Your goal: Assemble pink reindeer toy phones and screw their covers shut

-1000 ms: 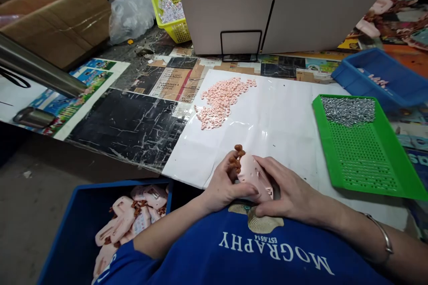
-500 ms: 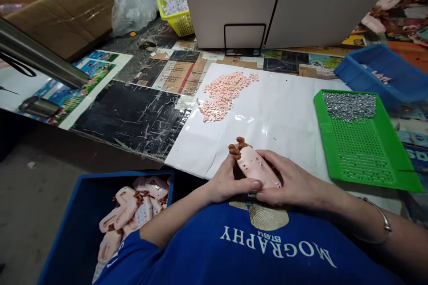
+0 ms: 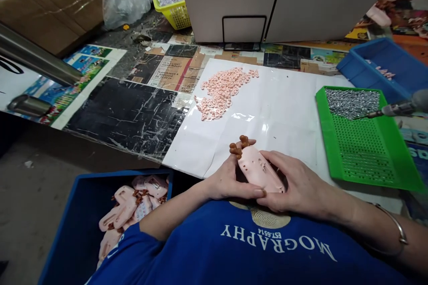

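The left hand (image 3: 229, 182) and right hand (image 3: 299, 185) were both closed around a pink plastic casing (image 3: 257, 170) with brown antlers, held just in front of the blue T-shirt (image 3: 207, 249). The left thumb lay along its near edge; the right hand gripped the opposite side, and the antlers pointed away from the body. Beside the left forearm, a blue bin (image 3: 80, 213) held similar casings. Beyond the hands, small pink plastic pieces (image 3: 219, 93) lay heaped on a white sheet (image 3: 284, 102). To the right, a screwdriver (image 3: 399, 109) hung over a green tray (image 3: 363, 153) of metal screws (image 3: 352, 101). A white carton (image 3: 301, 9) stood farther back.
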Tool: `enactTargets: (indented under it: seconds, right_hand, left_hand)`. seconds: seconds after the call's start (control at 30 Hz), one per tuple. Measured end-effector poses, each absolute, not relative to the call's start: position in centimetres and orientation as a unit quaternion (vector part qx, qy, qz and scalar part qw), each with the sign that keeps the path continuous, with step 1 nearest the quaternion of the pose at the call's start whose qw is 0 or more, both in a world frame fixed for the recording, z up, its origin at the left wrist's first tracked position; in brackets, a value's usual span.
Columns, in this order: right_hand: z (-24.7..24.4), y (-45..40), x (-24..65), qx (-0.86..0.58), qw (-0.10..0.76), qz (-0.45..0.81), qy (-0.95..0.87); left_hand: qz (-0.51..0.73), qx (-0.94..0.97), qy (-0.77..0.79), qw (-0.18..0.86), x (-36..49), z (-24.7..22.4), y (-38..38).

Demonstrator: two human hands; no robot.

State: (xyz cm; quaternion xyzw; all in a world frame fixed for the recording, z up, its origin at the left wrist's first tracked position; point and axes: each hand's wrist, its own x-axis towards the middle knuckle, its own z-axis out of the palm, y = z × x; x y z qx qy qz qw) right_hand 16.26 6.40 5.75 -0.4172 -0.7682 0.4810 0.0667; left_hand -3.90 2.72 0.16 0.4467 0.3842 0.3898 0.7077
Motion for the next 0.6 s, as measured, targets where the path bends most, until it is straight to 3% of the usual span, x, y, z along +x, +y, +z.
enactTargets:
  seconds: [0.27,0.6]
  right_hand:
    - [7.2,7.3,17.2,-0.395,0.000,0.547,-0.738]
    - [8.8,11.1,17.0,-0.395,-0.008,0.403,-0.826]
  left_hand:
    - [0.380,0.487,0.365,0.697,-3.6,-0.3,2.9]
    - [0.388,0.394,0.316,0.771,-4.0,-0.1,4.0]
